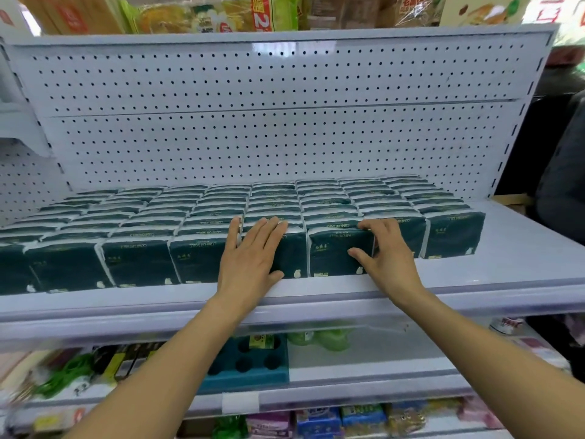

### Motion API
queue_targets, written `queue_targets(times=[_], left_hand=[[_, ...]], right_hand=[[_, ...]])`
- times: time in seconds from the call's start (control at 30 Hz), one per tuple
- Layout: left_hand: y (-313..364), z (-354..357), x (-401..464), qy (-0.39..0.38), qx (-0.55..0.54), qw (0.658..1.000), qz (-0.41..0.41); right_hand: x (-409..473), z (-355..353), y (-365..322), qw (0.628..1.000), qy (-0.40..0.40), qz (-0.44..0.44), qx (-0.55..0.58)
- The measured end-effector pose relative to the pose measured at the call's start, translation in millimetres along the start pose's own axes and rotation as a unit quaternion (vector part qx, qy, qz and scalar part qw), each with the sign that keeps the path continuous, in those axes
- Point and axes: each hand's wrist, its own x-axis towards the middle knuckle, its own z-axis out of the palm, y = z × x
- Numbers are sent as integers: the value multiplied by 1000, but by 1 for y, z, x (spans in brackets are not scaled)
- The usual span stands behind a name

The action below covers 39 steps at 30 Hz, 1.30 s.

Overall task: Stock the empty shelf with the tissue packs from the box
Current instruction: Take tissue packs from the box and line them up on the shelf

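Observation:
Rows of dark green tissue packs (139, 261) stand upright across the white shelf (512, 258), reaching back to the pegboard. My left hand (253, 258) lies flat with straight fingers against the front of a front-row pack (292, 255). My right hand (384, 255) grips the neighbouring front pack (335, 251), fingers curled over its top right corner and thumb on its face. The box is not in view.
A white pegboard back panel (269, 122) rises behind the packs. Bare shelf surface shows to the right of the last column. Lower shelves hold a teal tray (253, 362), green items and colourful packets. Wrapped goods sit on top of the unit. A dark-clothed person (563, 172) stands at the right.

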Motion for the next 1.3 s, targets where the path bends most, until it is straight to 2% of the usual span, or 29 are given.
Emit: queue_targets(times=[0.13,0.37,0.47,0.53,0.63,0.7,0.87,1.03,1.3], left_hand=[[2,-2,0,-10,12,1000,-5],[3,-6,-1,-17,17,1000,-12],[2,-9,-4,14,3,1000,-9],[4,-13,-12,60,-6,998,-16],[8,-23,-37,120,-36,991,-39],[8,-28,-61,126,-66,989,-47],[-8,-27,-140,79,-137,983,-97],[-51,-24,-229,13,-124,974,-188],[-163,-16,-385,-141,-85,933,-321]], right_hand=[[1,-1,1,1000,-11,-9,-26],[1,-6,-2,989,-21,-32,-140],[-1,-7,-4,979,-18,-51,-197],[-6,-9,-8,971,-4,-70,-227],[-19,-12,-21,966,27,-134,-217],[-31,-10,-34,966,33,-177,-188],[-74,19,-84,961,-26,-251,-110],[-126,75,-144,932,-120,-336,-66],[-202,201,-244,895,-290,-339,-28]])
